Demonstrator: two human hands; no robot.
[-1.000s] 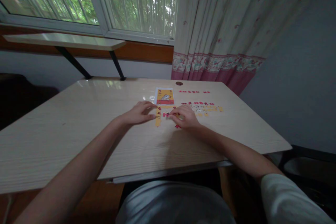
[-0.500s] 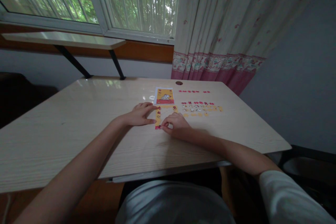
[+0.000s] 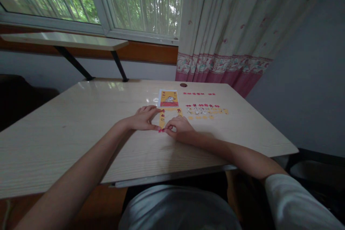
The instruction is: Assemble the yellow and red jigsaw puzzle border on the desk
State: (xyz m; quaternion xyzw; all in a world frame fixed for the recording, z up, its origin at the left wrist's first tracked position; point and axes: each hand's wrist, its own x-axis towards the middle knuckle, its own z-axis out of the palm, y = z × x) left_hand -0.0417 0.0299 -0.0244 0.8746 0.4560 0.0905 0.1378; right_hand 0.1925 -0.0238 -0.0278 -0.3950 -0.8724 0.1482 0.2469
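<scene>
A partly joined jigsaw border (image 3: 162,123) of yellow pieces lies between my hands, with red pieces (image 3: 161,130) at its near left corner. My left hand (image 3: 143,118) rests along its left side, fingers spread, thumb tip by the red corner. With thumb and index finger pinched, my right hand (image 3: 180,129) is at the near edge beside the red pieces; it appears to grip a small red jigsaw piece, mostly covered by the fingertips. Just beyond the border lies a picture card (image 3: 169,99) showing a white animal on yellow and red.
Loose red jigsaw pieces (image 3: 199,93) form a row at the back right. Nearer are more rows of red, white and yellow pieces (image 3: 206,111). A raised shelf (image 3: 67,39) on black legs stands at the table's back left, and a curtain (image 3: 215,43) hangs behind.
My left thumb has slid slightly toward me, down to the red corner pieces. The right hand stays pinched at nearly the same spot.
</scene>
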